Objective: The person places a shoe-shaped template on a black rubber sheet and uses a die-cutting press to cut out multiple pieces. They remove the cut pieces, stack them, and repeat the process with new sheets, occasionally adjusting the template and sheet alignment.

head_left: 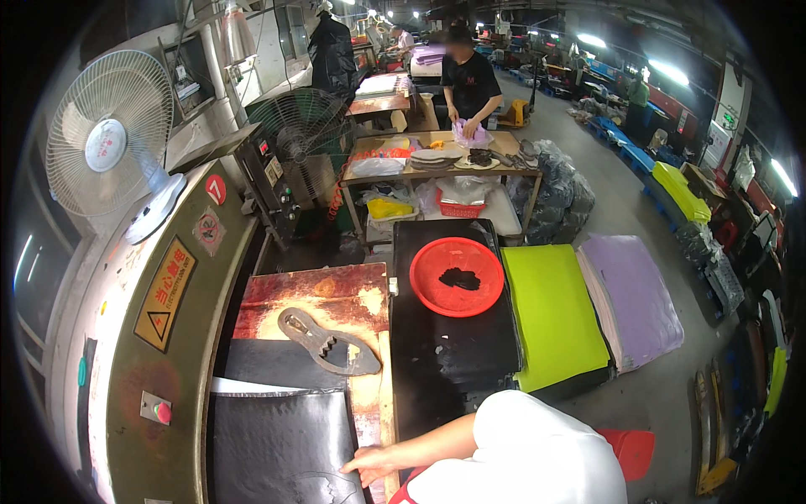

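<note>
My right hand (371, 464) reaches in from the lower right, its forearm coming out of a white sleeve. Its fingers are stretched out and touch the right edge of a glossy black sheet (273, 437) on the press bed. Nothing shows in its grip. My left hand is out of the picture. Above the sheet, a grey sole-shaped cutting die (329, 343) lies across a worn red-and-tan board (269, 298) and a second dark sheet (277, 357).
A green press (189, 336) with a red button (162, 412) and a white fan (109, 143) stands left. A red basin (428, 294) with black pieces rests on black sheets; yellow-green (558, 311) and lilac stacks (634, 302) lie right. A person (470, 84) works behind a table.
</note>
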Demonstrator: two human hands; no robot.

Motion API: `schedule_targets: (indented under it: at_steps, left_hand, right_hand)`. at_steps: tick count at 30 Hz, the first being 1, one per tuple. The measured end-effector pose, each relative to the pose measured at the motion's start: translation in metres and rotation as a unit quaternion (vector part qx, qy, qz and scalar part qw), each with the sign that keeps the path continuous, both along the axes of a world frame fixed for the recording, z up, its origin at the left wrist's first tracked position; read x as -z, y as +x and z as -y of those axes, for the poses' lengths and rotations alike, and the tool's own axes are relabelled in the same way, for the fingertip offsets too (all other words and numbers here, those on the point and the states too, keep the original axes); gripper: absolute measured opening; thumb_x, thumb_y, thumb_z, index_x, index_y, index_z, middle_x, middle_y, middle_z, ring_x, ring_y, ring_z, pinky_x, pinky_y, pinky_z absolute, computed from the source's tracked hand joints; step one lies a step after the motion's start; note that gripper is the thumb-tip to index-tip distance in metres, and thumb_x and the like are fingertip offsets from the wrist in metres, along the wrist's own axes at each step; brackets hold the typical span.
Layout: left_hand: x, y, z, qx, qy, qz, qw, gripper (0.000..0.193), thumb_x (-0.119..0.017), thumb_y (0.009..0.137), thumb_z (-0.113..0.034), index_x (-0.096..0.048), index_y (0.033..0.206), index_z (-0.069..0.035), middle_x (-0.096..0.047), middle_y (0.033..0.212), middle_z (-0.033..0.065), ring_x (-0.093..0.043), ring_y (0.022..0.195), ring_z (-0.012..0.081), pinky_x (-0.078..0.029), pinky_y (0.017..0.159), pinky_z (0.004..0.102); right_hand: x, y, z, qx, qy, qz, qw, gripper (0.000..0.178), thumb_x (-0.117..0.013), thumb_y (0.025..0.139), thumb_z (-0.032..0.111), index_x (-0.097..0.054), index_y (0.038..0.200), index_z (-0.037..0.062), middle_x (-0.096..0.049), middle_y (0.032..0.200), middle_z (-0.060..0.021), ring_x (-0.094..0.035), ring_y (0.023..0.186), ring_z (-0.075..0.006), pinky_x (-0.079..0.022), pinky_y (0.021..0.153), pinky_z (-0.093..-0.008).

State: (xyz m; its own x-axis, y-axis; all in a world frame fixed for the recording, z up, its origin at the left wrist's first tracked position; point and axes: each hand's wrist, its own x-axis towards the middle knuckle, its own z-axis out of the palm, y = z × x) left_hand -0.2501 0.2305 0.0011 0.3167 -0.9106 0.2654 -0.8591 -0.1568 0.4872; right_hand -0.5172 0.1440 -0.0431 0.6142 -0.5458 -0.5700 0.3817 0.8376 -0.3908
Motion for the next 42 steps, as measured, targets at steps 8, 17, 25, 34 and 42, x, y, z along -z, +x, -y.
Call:
schedule_targets:
  at_steps: [8, 17, 25, 34, 42]
  left_hand:
    - [-0.072, 0.015, -0.061, -0.01, -0.053, 0.171, 0.984, 0.04, -0.068, 0.089, -0.022, -0.06, 0.117, 0.006, -0.063, 0.114, 0.0232, -0.062, 0.102, 0.0322, -0.05, 0.09, 0.0384]
    - [-0.024, -0.102, 0.044, 0.349, -0.064, 0.127, 0.926, 0.051, -0.057, 0.093, -0.039, -0.056, 0.127, -0.001, -0.05, 0.133, 0.0244, -0.045, 0.124, 0.0423, -0.038, 0.103, 0.0516]
    - [-0.021, -0.097, 0.037, 0.265, -0.01, -0.094, 0.96, 0.05, -0.054, 0.095, -0.038, -0.051, 0.133, -0.005, -0.051, 0.135, 0.021, -0.048, 0.124, 0.0364, -0.037, 0.106, 0.0441]
    - [0.012, -0.061, 0.041, 0.313, -0.051, 0.114, 0.941, 0.064, -0.051, 0.09, -0.053, -0.05, 0.134, -0.006, -0.047, 0.136, 0.0257, -0.047, 0.121, 0.044, -0.037, 0.102, 0.0523]
    - [0.023, -0.057, 0.041, 0.302, -0.029, 0.188, 0.934, 0.061, -0.06, 0.084, -0.041, -0.049, 0.134, -0.008, -0.044, 0.137, 0.0242, -0.044, 0.124, 0.0444, -0.036, 0.099, 0.0591]
  right_hand:
    - [0.007, 0.023, -0.015, 0.08, 0.072, 0.03, 0.994, 0.038, -0.072, 0.085, 0.033, -0.056, 0.112, 0.011, -0.064, 0.101, -0.0035, -0.062, 0.089, -0.0181, -0.05, 0.08, -0.033]
    - [0.049, 0.064, 0.012, 0.069, 0.023, 0.127, 0.989, 0.046, -0.061, 0.091, 0.046, -0.049, 0.123, 0.0144, -0.047, 0.079, -0.0002, -0.049, 0.07, -0.0169, -0.046, 0.071, -0.0305]
    - [0.064, 0.088, 0.013, 0.139, 0.063, 0.217, 0.964, 0.044, -0.06, 0.092, 0.044, -0.05, 0.122, 0.0134, -0.061, 0.093, -0.0059, -0.054, 0.072, -0.0163, -0.044, 0.067, -0.0309]
    - [0.065, 0.084, 0.008, 0.089, 0.002, 0.1, 0.991, 0.022, -0.063, 0.089, 0.032, -0.062, 0.1, 0.0131, -0.061, 0.093, -0.0003, -0.054, 0.082, -0.0164, -0.039, 0.073, -0.0329]
    - [0.093, 0.101, 0.002, 0.166, -0.055, 0.037, 0.984, 0.026, -0.063, 0.088, 0.028, -0.06, 0.102, 0.0053, -0.056, 0.093, -0.0021, -0.052, 0.088, -0.0179, -0.044, 0.071, -0.04]
